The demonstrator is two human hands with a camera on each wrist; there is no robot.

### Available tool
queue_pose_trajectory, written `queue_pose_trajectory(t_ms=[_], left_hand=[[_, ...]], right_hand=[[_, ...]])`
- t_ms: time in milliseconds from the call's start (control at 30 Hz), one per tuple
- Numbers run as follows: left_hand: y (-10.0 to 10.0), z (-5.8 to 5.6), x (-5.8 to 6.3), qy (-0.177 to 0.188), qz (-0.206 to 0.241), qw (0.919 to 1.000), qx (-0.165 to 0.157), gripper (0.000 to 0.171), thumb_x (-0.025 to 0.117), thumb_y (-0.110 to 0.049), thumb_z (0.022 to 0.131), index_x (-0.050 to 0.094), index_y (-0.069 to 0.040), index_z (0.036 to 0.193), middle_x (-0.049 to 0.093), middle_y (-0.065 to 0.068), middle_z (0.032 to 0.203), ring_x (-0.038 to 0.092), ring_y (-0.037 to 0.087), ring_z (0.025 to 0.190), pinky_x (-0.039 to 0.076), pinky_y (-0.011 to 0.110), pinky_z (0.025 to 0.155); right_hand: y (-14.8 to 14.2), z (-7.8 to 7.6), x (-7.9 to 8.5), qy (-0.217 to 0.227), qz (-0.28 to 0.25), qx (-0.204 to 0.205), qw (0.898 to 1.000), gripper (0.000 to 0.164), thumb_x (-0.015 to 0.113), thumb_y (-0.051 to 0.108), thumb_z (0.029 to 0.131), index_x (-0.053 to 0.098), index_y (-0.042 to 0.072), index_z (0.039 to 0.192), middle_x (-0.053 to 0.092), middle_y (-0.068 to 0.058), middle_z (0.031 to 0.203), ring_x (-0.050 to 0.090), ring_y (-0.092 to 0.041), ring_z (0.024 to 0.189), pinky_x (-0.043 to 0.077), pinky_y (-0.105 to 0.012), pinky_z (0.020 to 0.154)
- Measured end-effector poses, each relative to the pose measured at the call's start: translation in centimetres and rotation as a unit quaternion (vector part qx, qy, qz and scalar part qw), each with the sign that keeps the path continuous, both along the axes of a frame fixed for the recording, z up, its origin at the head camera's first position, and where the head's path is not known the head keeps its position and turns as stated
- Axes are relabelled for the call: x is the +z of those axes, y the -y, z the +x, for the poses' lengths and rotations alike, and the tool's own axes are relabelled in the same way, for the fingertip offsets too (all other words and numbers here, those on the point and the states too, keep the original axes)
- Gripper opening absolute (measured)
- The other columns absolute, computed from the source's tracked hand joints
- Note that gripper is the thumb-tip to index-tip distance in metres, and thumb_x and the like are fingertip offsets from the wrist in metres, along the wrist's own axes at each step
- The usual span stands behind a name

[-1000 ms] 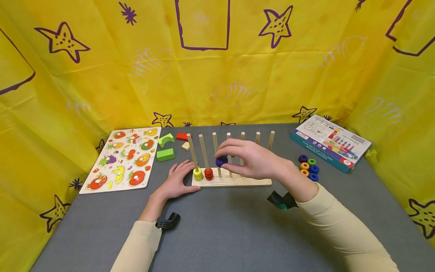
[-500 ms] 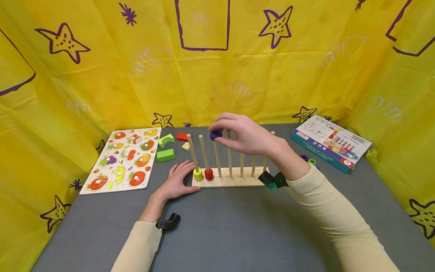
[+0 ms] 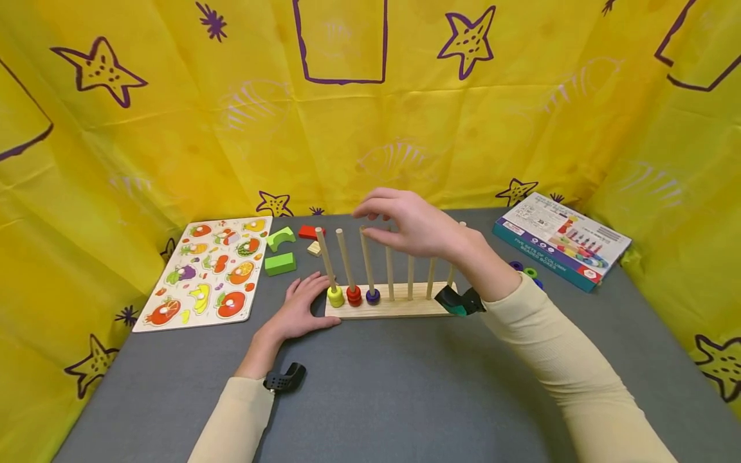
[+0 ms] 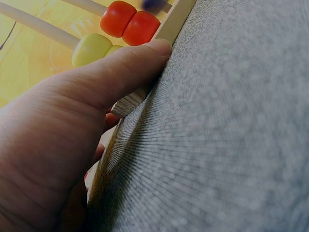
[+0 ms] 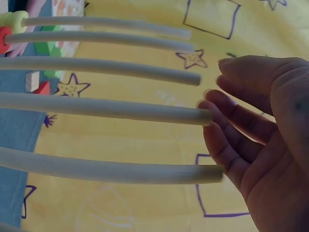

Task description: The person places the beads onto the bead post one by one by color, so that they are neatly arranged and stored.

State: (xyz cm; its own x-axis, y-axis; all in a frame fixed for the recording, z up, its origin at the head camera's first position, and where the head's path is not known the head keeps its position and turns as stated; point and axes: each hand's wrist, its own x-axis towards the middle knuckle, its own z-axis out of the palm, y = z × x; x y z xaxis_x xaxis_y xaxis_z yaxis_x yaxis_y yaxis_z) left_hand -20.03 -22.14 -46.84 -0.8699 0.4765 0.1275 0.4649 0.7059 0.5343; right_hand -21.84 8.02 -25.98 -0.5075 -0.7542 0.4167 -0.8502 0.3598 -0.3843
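Observation:
A wooden peg stand (image 3: 405,310) with several upright rods stands in the middle of the table. Two yellow beads (image 3: 336,298) sit low on its leftmost rod, two red beads (image 3: 354,296) on the second, and a dark blue bead (image 3: 373,297) at the foot of the third. My left hand (image 3: 301,307) holds the stand's left end, its thumb along the front edge and fingers behind, as the left wrist view shows. Above the third rod's top hovers my right hand (image 3: 413,222), its fingers loosely curved and nothing between them. In the right wrist view its fingers (image 5: 236,130) are close to the rod tops.
On the left lie a fruit puzzle board (image 3: 214,270), green blocks (image 3: 280,264), a red block (image 3: 311,231) and a small pale block (image 3: 314,249). Loose beads (image 3: 529,273), partly hidden by the right forearm, lie near a toy box (image 3: 561,241) on the right. A yellow curtain (image 3: 347,141) closes the back.
My right hand rose to the third rod's top with the blue bead and let it go. The bead dropped to the foot of that rod. My left hand stayed at the stand's end.

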Motion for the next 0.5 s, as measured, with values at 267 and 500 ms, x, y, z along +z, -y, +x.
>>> queue_pose_trajectory(t_ms=[267,500], left_hand=[[0.2,0.0,0.1,-0.006,0.002,1.0,0.005,0.08,0.082,-0.041,0.081,0.052,-0.003,0.145,0.046,0.019,0.151,0.025,0.039,0.147,0.005,0.063,0.115],[0.2,-0.1,-0.3,-0.008,-0.001,1.0,-0.003,0.081,0.081,-0.043,0.081,0.051,-0.003,0.146,0.045,0.02,0.151,0.024,0.039,0.147,0.004,0.062,0.115]], right_hand=[[-2.3,2.6,-1.7,-0.017,-0.053,0.033,0.998,0.031,0.076,0.009,0.091,0.07,0.004,0.12,0.064,-0.004,0.118,0.059,-0.018,0.099,0.052,-0.032,0.082],[-4.8,4.4,-5.4,0.003,-0.042,0.046,0.998,0.03,0.076,0.005,0.089,0.071,0.007,0.118,0.066,-0.004,0.115,0.062,-0.016,0.099,0.055,-0.03,0.079]])
